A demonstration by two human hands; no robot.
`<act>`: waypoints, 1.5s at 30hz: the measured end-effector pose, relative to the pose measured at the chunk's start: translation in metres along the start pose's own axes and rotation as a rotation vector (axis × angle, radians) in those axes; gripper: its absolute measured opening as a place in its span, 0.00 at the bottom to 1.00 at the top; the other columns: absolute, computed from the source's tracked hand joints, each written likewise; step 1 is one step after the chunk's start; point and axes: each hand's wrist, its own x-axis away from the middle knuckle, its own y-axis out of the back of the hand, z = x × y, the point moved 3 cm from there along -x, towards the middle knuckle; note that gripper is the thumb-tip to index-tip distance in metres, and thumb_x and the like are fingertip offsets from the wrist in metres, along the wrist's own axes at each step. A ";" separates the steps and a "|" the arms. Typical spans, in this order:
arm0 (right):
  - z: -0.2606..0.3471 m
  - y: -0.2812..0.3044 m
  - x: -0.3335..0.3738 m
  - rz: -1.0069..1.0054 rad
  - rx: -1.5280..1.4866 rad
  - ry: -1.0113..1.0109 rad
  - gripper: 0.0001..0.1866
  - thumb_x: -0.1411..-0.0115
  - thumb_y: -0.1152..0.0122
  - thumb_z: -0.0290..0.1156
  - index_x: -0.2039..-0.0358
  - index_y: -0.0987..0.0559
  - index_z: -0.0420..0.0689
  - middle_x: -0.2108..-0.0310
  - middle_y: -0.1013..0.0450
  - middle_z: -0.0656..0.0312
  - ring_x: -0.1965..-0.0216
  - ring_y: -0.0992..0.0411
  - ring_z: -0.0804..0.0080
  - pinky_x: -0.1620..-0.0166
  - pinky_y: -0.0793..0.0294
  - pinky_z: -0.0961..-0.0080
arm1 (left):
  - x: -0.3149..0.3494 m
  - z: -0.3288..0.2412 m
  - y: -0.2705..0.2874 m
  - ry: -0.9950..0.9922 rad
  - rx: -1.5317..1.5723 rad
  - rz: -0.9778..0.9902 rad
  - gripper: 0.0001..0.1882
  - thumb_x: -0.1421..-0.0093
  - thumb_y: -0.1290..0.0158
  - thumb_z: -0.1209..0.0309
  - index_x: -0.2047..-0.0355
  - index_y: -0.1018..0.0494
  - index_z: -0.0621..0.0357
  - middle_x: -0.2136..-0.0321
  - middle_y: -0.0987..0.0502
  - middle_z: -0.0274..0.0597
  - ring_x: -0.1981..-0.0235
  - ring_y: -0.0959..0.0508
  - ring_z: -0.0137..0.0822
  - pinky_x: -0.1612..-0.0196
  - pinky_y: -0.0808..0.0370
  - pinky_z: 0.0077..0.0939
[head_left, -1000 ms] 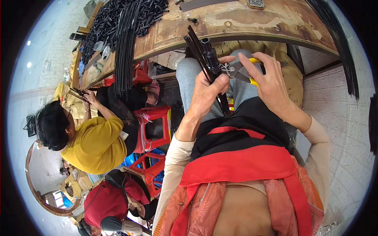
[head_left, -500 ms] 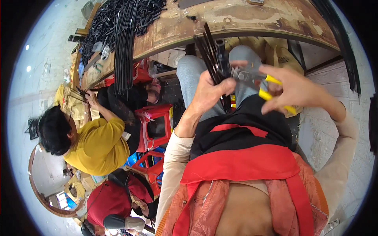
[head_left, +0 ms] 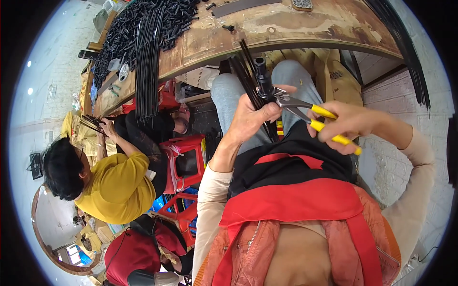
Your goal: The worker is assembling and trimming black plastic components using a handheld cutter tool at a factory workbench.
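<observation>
My left hand (head_left: 253, 117) is closed around a bundle of thin black rods (head_left: 248, 78), with a black tubular fitting (head_left: 263, 78) standing upright beside them. The fitting has a hollow top end and a wider collar lower down. My right hand (head_left: 341, 124) grips pliers by their yellow handles (head_left: 325, 111). The metal jaws of the pliers (head_left: 286, 101) reach the fitting's base, close to my left thumb. A thin bright metal piece shows at the jaws; its exact shape is hard to make out.
A worn wooden table (head_left: 248, 31) spans the far side, with a heap of short black tubes (head_left: 124, 43) and hanging rod bundles (head_left: 149, 71). A metal-filled small tray (head_left: 302, 5) lies there. Co-workers in yellow (head_left: 114, 186) and dark red (head_left: 131, 257) sit left, near red stools (head_left: 183, 162).
The pliers have turned and their jaws now sit at the fitting's base. My right hand has moved slightly down and closed more around the handles. My head view has shifted a little.
</observation>
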 end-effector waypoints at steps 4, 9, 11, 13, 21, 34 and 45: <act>0.024 -0.003 0.013 -0.779 1.130 0.622 0.21 0.42 0.39 0.37 0.54 0.33 0.37 0.68 0.31 0.53 0.63 0.27 0.68 0.61 0.30 0.70 | -0.004 0.000 0.006 -0.076 0.015 -0.145 0.28 0.37 0.44 0.60 0.44 0.32 0.69 0.80 0.36 0.26 0.79 0.39 0.20 0.75 0.43 0.16; 0.048 -0.016 0.010 -0.445 0.647 0.211 0.20 0.40 0.40 0.35 0.54 0.32 0.36 0.79 0.29 0.57 0.82 0.29 0.70 0.76 0.30 0.74 | 0.004 -0.003 0.010 -0.082 0.046 -0.121 0.28 0.36 0.45 0.61 0.44 0.33 0.70 0.79 0.37 0.26 0.78 0.39 0.20 0.74 0.43 0.17; 0.029 -0.012 -0.001 -0.271 0.363 0.092 0.20 0.41 0.40 0.34 0.53 0.33 0.37 0.79 0.29 0.57 0.84 0.30 0.71 0.78 0.32 0.76 | 0.008 -0.003 0.012 -0.063 0.049 -0.087 0.28 0.36 0.45 0.60 0.44 0.33 0.70 0.79 0.37 0.26 0.78 0.39 0.20 0.74 0.43 0.17; 0.006 -0.013 -0.023 -0.223 0.259 0.075 0.22 0.45 0.37 0.32 0.54 0.34 0.39 0.78 0.28 0.54 0.81 0.27 0.66 0.76 0.30 0.73 | 0.011 -0.002 0.013 -0.038 0.041 -0.035 0.28 0.36 0.46 0.59 0.44 0.33 0.69 0.79 0.37 0.26 0.78 0.40 0.20 0.75 0.43 0.17; 0.024 -0.007 -0.024 -0.501 0.548 0.161 0.30 0.36 0.51 0.57 0.68 0.27 0.36 0.80 0.30 0.54 0.84 0.31 0.65 0.78 0.33 0.68 | 0.013 -0.003 0.018 -0.107 -0.096 -0.113 0.29 0.35 0.50 0.52 0.47 0.36 0.66 0.79 0.42 0.28 0.78 0.42 0.24 0.73 0.42 0.21; -0.012 -0.007 -0.044 -0.336 0.162 0.339 0.34 0.33 0.60 0.59 0.77 0.28 0.37 0.88 0.36 0.63 0.90 0.40 0.78 0.84 0.42 0.82 | 0.011 0.006 0.021 -0.087 -0.024 -0.038 0.20 0.36 0.47 0.55 0.61 0.40 0.57 0.79 0.41 0.31 0.78 0.43 0.25 0.73 0.42 0.23; 0.050 -0.011 0.019 -0.394 0.543 -0.051 0.31 0.35 0.52 0.57 0.77 0.29 0.38 0.88 0.36 0.63 0.88 0.37 0.79 0.83 0.40 0.80 | 0.008 0.008 -0.005 -0.075 -0.295 -0.181 0.17 0.34 0.48 0.58 0.60 0.40 0.58 0.79 0.39 0.30 0.79 0.39 0.25 0.75 0.40 0.21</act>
